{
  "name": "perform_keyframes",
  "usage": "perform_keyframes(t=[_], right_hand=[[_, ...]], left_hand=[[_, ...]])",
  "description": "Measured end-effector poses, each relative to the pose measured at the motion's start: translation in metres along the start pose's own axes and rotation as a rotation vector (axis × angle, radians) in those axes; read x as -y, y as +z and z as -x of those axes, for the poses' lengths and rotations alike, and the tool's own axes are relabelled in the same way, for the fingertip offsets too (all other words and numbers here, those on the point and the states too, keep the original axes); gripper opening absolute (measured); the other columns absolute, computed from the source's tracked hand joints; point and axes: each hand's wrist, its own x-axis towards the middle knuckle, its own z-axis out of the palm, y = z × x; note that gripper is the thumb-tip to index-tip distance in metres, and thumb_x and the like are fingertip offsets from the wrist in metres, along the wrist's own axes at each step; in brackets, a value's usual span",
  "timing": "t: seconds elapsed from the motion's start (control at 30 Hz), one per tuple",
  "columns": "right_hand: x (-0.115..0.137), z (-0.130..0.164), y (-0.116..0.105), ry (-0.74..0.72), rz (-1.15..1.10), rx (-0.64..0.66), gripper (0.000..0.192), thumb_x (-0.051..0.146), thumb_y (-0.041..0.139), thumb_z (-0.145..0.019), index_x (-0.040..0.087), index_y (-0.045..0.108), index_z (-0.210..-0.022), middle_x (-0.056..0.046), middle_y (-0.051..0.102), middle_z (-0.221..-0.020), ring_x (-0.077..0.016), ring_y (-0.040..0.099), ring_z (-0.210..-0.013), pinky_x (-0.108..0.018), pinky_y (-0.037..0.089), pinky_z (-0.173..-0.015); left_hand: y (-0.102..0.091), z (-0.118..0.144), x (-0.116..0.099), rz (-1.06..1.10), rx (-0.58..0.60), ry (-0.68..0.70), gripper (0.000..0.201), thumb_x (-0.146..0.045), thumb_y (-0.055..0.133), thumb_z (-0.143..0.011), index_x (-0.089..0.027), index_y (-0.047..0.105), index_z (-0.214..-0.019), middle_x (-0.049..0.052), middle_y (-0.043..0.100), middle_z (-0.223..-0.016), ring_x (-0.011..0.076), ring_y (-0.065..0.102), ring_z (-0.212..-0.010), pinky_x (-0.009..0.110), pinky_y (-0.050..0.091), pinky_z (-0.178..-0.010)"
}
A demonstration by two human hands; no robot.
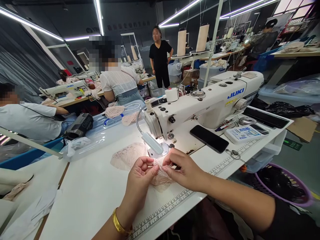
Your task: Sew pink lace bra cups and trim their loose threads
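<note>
A white JUKI sewing machine (200, 103) and black smartphone (209, 138) stand behind. Left hand (140, 175) and right hand (185, 171) each pinch the pale pink lace piece (160, 178) stretched between them.

JUKI on near sewing machine (212, 103), JUKI on far machine (66, 88)

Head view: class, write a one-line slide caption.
Both hands, left hand and right hand, pinch pink lace fabric before a white sewing machine; phone alongside.

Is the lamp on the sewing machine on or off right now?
On. The lamp throws a bright patch on the needle plate, just beyond the lace pinched by the left hand and right hand.
</note>
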Motion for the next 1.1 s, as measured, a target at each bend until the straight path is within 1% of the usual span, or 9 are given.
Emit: perform_keyframes(t=[0.23, 0.37, 0.47, 0.67, 0.77, 0.87, 0.97, 1.03, 1.1], right_hand=[[-0.0012, -0.0002, 0.0059, 0.044, 0.02, -0.008, 0.005, 0.02, 0.063, -0.091, 0.022, 0.059, -0.089, -0.001, 0.055, -0.086, -0.0168, 0.054, -0.078, -0.031, 0.044, -0.069], [-0.0009, 0.0001, 0.0081, 0.036, 0.022, -0.023, 0.007, 0.017, 0.06, -0.09, 0.022, 0.058, -0.086, -0.001, 0.054, -0.085, -0.0167, 0.052, -0.077, -0.031, 0.043, -0.068], [-0.0008, 0.0011, 0.0089, 0.036, -0.018, -0.035, 0.009, 0.015, 0.059, -0.089, 0.022, 0.056, -0.083, -0.001, 0.053, -0.084, -0.0163, 0.051, -0.077, -0.03, 0.042, -0.068], [-0.0029, 0.0, 0.0055, 0.233, -0.232, -0.02, 0.011, 0.02, 0.062, -0.089, 0.021, 0.056, -0.081, 0.002, 0.051, -0.081, -0.0142, 0.048, -0.073, -0.027, 0.039, -0.063], [-0.0026, 0.0003, 0.0036, 0.259, -0.245, -0.004, 0.015, 0.023, 0.058, -0.091, 0.022, 0.051, -0.079, 0.002, 0.049, -0.078, -0.0146, 0.046, -0.072, -0.028, 0.038, -0.064], [-0.0003, 0.0024, 0.0032, 0.185, -0.18, -0.021, 0.015, 0.023, 0.052, -0.095, 0.022, 0.046, -0.082, 0.001, 0.047, -0.08, -0.0155, 0.044, -0.072, -0.029, 0.038, -0.064], [0.0024, 0.0044, 0.0056, 0.028, -0.11, -0.04, 0.01, 0.015, 0.047, -0.093, 0.023, 0.044, -0.089, -0.002, 0.049, -0.09, -0.0176, 0.046, -0.08, -0.031, 0.041, -0.069], [0.0031, 0.006, 0.0074, -0.083, -0.096, 0.011, 0.017, 0.008, 0.047, -0.087, 0.023, 0.042, -0.093, -0.003, 0.051, -0.092, -0.0189, 0.048, -0.083, -0.032, 0.042, -0.072], [0.0029, 0.0097, 0.006, -0.133, -0.065, 0.097, 0.025, 0.004, 0.047, -0.079, 0.024, 0.04, -0.093, -0.003, 0.05, -0.09, -0.0191, 0.047, -0.08, -0.032, 0.042, -0.071]], left_hand=[[0.0017, 0.0019, 0.0002, -0.055, -0.021, 0.039, 0.035, -0.037, 0.086, -0.074, -0.022, 0.064, -0.097, 0.001, 0.069, -0.09, 0.014, 0.063, -0.075, 0.023, 0.051, -0.068], [0.0037, 0.0039, -0.0007, -0.135, -0.029, 0.086, 0.032, -0.036, 0.085, -0.075, -0.022, 0.065, -0.096, 0.0, 0.069, -0.085, 0.0139, 0.064, -0.074, 0.022, 0.05, -0.065], [0.0045, 0.0044, -0.0013, -0.159, -0.037, 0.084, 0.031, -0.036, 0.084, -0.075, -0.022, 0.065, -0.095, 0.0, 0.068, -0.083, 0.0134, 0.063, -0.072, 0.021, 0.049, -0.064], [0.0031, 0.0035, -0.0003, -0.094, -0.03, 0.062, 0.033, -0.036, 0.085, -0.075, -0.021, 0.063, -0.095, -0.002, 0.066, -0.082, 0.0105, 0.06, -0.069, 0.019, 0.048, -0.063], [0.002, 0.0018, 0.0006, -0.067, -0.022, 0.047, 0.034, -0.035, 0.085, -0.076, -0.021, 0.063, -0.097, -0.002, 0.066, -0.083, 0.0098, 0.059, -0.069, 0.019, 0.049, -0.064], [0.002, 0.0004, 0.0011, -0.042, -0.017, 0.037, 0.035, -0.035, 0.086, -0.076, -0.021, 0.062, -0.097, -0.002, 0.065, -0.085, 0.0095, 0.059, -0.07, 0.019, 0.049, -0.065], [0.0025, 0.0005, 0.0024, -0.017, -0.005, 0.011, 0.035, -0.035, 0.086, -0.076, -0.021, 0.062, -0.098, -0.002, 0.064, -0.086, 0.0091, 0.058, -0.069, 0.02, 0.049, -0.065], [0.0021, 0.0009, 0.0031, -0.006, 0.01, -0.009, 0.036, -0.035, 0.086, -0.076, -0.021, 0.062, -0.099, -0.002, 0.064, -0.085, 0.0098, 0.058, -0.069, 0.021, 0.049, -0.064], [0.0003, 0.0005, 0.0028, -0.006, -0.006, -0.006, 0.036, -0.035, 0.086, -0.075, -0.021, 0.063, -0.098, -0.003, 0.064, -0.083, 0.0106, 0.059, -0.07, 0.021, 0.049, -0.065]])
